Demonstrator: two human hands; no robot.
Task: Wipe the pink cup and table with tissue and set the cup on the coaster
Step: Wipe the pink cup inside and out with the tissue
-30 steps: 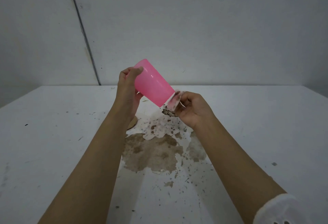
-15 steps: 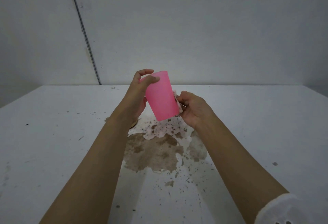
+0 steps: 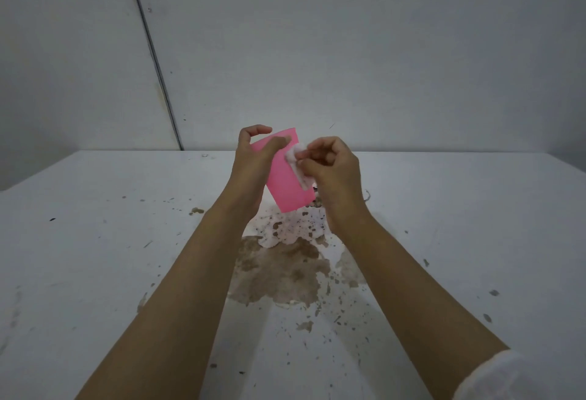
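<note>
Tipped a second earlier, the pink cup [image 3: 285, 184] stood nearly upright in the grip of the left hand [image 3: 253, 162] above the desk's [image 3: 95, 241] far middle — the right hand [image 3: 333, 174] pinched the tissue [image 3: 296, 158] against its side, the brown spill [image 3: 279, 273] unwiped.

Pink cup [image 3: 287, 184]: smooth plastic, slight sheen. Tissue [image 3: 298, 163]: soft white crumpled paper. Surface [image 3: 95, 241]: matt white, stained brown, speckled. Sleeve [image 3: 520, 377], lower right: white cloth.
</note>
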